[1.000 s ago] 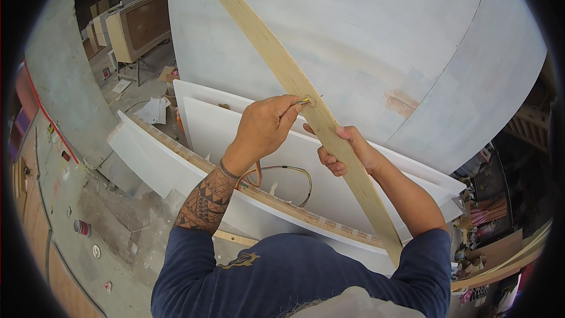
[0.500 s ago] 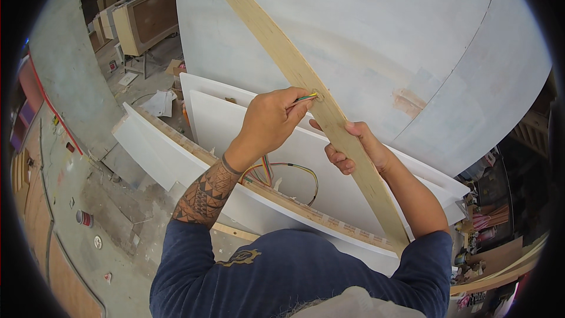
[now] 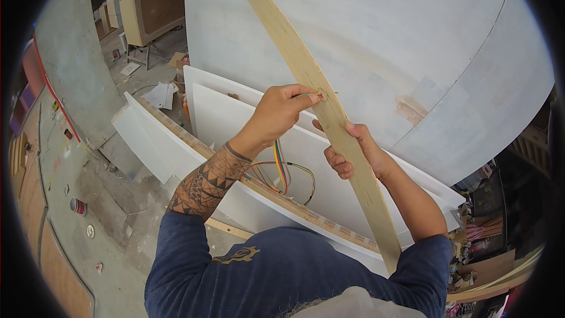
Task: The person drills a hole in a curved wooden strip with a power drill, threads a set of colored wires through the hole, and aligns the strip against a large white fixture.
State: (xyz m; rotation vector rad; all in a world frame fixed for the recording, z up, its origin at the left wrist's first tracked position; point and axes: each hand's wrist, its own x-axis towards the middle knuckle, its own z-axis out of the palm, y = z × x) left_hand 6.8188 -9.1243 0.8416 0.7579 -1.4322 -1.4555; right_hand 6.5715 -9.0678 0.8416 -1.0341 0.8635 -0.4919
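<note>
Pinching fine coloured wire ends (image 3: pixel 308 93) between thumb and forefinger, the left hand (image 3: pixel 275 112) is meeting a round hole (image 3: pixel 322 95) in a long wooden strip (image 3: pixel 307 68) at the centre of the frame; its other fingers are hiding from view, so I cannot tell how they are lying. The right hand (image 3: pixel 366 148) is gripping the strip lower down, thumb pressing near its right edge, fingers curling round from behind and the forefinger standing apart.

Below the hands, a long white casing (image 3: pixel 144 147) is gaping between its panels; a ribbon of coloured wires (image 3: pixel 281 162) is hanging into it and a cable loop (image 3: pixel 313 184) is lying inside. At the lower left, a can (image 3: pixel 78 206) is sitting on the stained floor (image 3: pixel 112 253), its contents impossible to make out.

A pale curved panel (image 3: pixel 335 23) is filling the upper middle and right, while a wooden cabinet (image 3: pixel 159 12) is standing on legs at the upper left.

The strip is slanting from the top edge down to the right sleeve (image 3: pixel 421 265), crossing above the casing's rims. Open floor is stretching along the left, between casing and plywood boards (image 3: pixel 62 277).
</note>
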